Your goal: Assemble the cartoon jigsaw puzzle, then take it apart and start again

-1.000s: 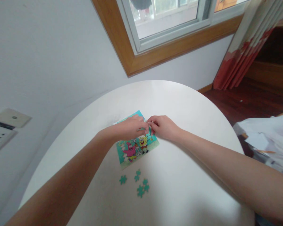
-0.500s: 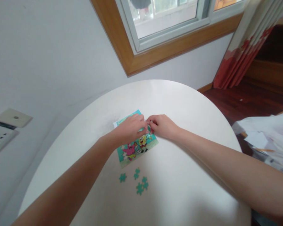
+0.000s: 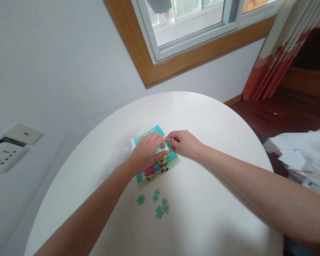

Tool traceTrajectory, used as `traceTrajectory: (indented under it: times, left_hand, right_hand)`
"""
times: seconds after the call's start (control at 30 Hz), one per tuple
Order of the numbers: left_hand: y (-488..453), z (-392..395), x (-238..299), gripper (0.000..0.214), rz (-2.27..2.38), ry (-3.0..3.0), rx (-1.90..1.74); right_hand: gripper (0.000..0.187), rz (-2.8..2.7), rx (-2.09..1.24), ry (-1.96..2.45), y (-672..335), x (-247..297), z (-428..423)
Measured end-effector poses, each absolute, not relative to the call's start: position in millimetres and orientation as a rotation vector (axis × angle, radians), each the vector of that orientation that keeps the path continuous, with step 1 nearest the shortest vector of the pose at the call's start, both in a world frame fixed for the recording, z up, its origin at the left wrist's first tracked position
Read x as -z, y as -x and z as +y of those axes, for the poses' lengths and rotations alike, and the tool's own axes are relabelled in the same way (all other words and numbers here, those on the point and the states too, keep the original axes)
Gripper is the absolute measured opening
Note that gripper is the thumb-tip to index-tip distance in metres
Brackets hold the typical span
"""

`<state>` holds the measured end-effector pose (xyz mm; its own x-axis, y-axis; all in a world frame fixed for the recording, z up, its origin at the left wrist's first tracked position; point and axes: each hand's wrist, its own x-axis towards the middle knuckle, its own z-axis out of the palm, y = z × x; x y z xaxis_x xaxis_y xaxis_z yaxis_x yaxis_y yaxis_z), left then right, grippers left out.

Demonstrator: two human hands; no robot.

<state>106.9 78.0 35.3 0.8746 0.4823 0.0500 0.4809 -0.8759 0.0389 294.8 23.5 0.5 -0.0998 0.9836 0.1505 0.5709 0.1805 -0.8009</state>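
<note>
A cartoon jigsaw puzzle (image 3: 167, 164) lies near the middle of the round white bench (image 3: 202, 117). The left hand (image 3: 146, 151) rests palm down on it, fingers (image 3: 160, 153) spread flat over the picture. The right hand (image 3: 185, 143) meets it from 3 o'clock, its fingers (image 3: 171, 137) curled with the tips on the puzzle's far right corner; whether they pinch a piece cannot be told. Four loose teal pieces (image 3: 161, 209) lie at 6 o'clock of the puzzle, just apart from it. A window (image 3: 186, 21) stands at 12 o'clock, a curtain (image 3: 277, 60) at 2 o'clock, a wall socket (image 3: 5, 156) at 9 o'clock and crumpled papers (image 3: 301, 156) at 3 o'clock.
</note>
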Motion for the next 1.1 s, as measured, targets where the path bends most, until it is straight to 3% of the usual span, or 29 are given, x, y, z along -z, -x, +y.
traceTrajectory:
  times: [0.2,0.37,0.6,0.83,1.1]
  left_hand:
    - [-77,52,-53,0.02,1.06,-2.84,-0.579]
    - [-32,12,-49,0.019,1.156,-2.799,-0.53]
    - [-7,-7,-17,0.019,1.274,-2.656,-0.702]
    - [-4,3,-14,0.023,1.315,-2.348,-0.9]
    - [-4,1,-12,0.027,1.299,-2.244,-0.891]
  right_hand:
    - [0.023,-1.769,-0.743,1.433,-294,1,22]
    - [0.039,-1.887,-0.611,1.34,-297,-10,18]
    - [0.033,-2.136,-0.359,1.252,-303,-18,13]
    - [0.034,-2.263,-0.327,1.298,-302,-15,10]
    - [0.039,-2.273,-0.3,1.332,-298,-13,10]
